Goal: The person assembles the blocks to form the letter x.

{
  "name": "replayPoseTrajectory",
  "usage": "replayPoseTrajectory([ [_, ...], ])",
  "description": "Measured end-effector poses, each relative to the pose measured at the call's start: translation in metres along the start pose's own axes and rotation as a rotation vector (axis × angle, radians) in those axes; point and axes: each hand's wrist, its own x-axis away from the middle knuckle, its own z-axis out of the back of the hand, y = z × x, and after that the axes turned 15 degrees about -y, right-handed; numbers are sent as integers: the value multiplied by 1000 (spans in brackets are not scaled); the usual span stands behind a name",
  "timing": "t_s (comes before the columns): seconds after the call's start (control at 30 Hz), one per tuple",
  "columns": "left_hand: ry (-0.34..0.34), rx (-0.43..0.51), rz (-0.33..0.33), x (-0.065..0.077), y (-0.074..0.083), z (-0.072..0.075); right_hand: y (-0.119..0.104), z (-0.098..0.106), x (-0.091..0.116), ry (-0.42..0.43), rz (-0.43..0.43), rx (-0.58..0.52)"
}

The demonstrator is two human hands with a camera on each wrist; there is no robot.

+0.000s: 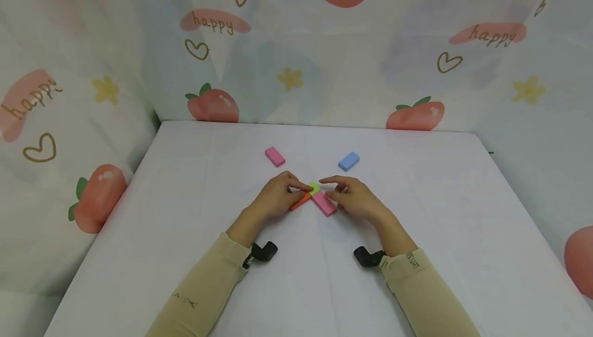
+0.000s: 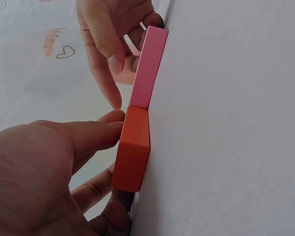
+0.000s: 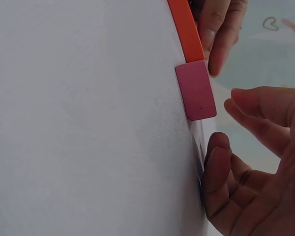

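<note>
An orange block (image 1: 301, 201) and a pink block (image 1: 324, 204) lie on the white table, meeting at an angle, with a yellow-green block (image 1: 314, 188) at their junction. My left hand (image 1: 277, 193) holds the orange block, its thumb on the upper side and curled fingers behind it. The left index fingertip reaches the yellow-green block. Beside the pink block, my right hand (image 1: 355, 196) hovers with index finger extended and other fingers loosely bent. In the right wrist view, a gap separates its fingers from the pink block (image 3: 196, 91). The yellow-green block is hidden in both wrist views.
Farther back on the table lie another pink block (image 1: 275, 156), to the left, and a blue block (image 1: 349, 161), to the right. A printed cloth (image 1: 324, 69) hangs behind the table's far edge. Black wrist devices (image 1: 265, 251) project inward from both sleeves.
</note>
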Motion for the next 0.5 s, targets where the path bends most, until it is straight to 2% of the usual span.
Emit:
replayPoseTrajectory([
  [0.23, -4, -13, 9, 2, 1, 1, 3, 4, -2, 79, 9, 36],
  [0.5, -8, -2, 7, 2, 1, 2, 6, 9, -5, 127, 5, -6],
])
